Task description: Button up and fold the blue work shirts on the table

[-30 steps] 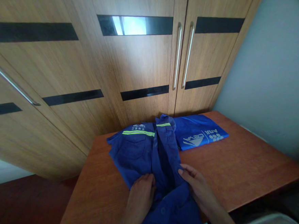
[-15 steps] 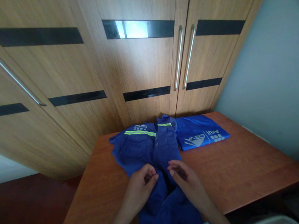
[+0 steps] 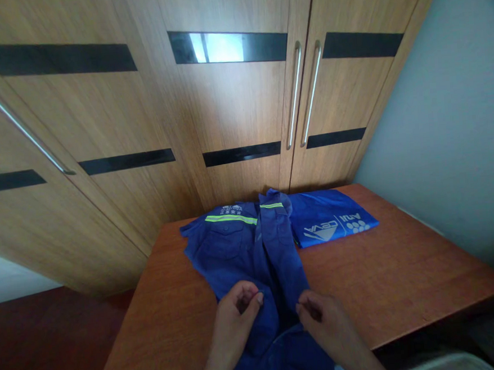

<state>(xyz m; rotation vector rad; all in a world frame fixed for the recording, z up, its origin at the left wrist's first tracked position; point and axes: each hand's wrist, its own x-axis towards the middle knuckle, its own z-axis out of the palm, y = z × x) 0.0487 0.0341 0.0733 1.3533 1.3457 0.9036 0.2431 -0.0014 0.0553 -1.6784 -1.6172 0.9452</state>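
A person's left hand (image 3: 239, 312) and right hand (image 3: 321, 315) pinch the two front edges of a dark blue work garment (image 3: 228, 245) on a reddish-brown wooden table (image 3: 388, 265), the fingers of each clamped on its cloth. The garment stretches from the table's far edge to the near side, a yellow-green reflective stripe (image 3: 231, 219) across its chest. Just beside it, at the far edge, lies a folded brighter blue item (image 3: 320, 211) with pale "ANJI CEVA" lettering. Behind the table rises a wood-grain cabinet (image 3: 233, 107) with glossy black strips and long metal handles; one strip (image 3: 227, 45) mirrors a bright light. A plain pale blue-gray wall (image 3: 452, 154) stands at right, and dark reddish floor (image 3: 42, 346) shows at lower left.
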